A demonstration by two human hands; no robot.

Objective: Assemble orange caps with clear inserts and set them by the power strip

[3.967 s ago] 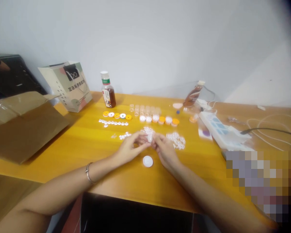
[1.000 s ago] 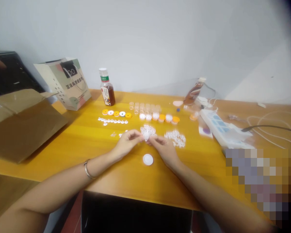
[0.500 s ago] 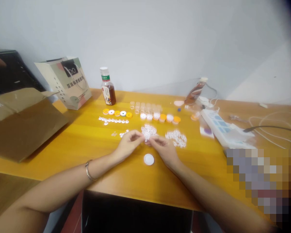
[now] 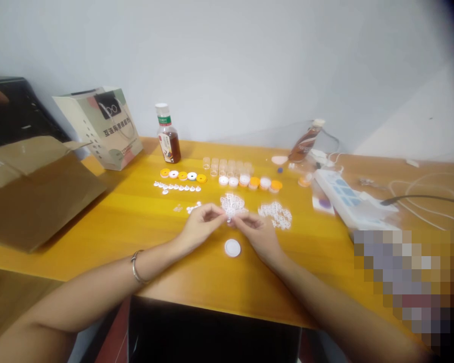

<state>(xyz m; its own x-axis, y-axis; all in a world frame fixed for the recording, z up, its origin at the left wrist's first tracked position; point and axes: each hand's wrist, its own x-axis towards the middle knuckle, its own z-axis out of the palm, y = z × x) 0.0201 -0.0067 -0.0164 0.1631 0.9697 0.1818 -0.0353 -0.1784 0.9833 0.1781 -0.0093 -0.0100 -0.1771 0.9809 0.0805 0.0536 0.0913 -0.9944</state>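
My left hand [image 4: 203, 222] is closed, thumb and fingertips pinched at a small white piece [image 4: 229, 220]. From the other side my right hand [image 4: 258, 233] pinches at the same piece, its fingers also closed. The piece is too small to identify further. Just beyond the fingertips lies a pile of small white pieces [image 4: 232, 202], partly hidden by the hands. A second white heap [image 4: 275, 216] spreads to the right of it. Nearer to me, between the wrists, a round white lid-like disc [image 4: 232, 248] lies flat on the table.
Behind the hands stand rows of orange and white caps [image 4: 182, 176], clear small cups [image 4: 223, 167] and white pieces [image 4: 177, 187]. Drink bottles [image 4: 169, 146] stand at the back. A cardboard box [image 4: 41, 201] and paper bag [image 4: 109, 136] occupy the left; a power strip [image 4: 348, 201] lies right.
Both hands stay in almost the same place, still pinching. The small white piece between the fingertips shows a little more plainly now.
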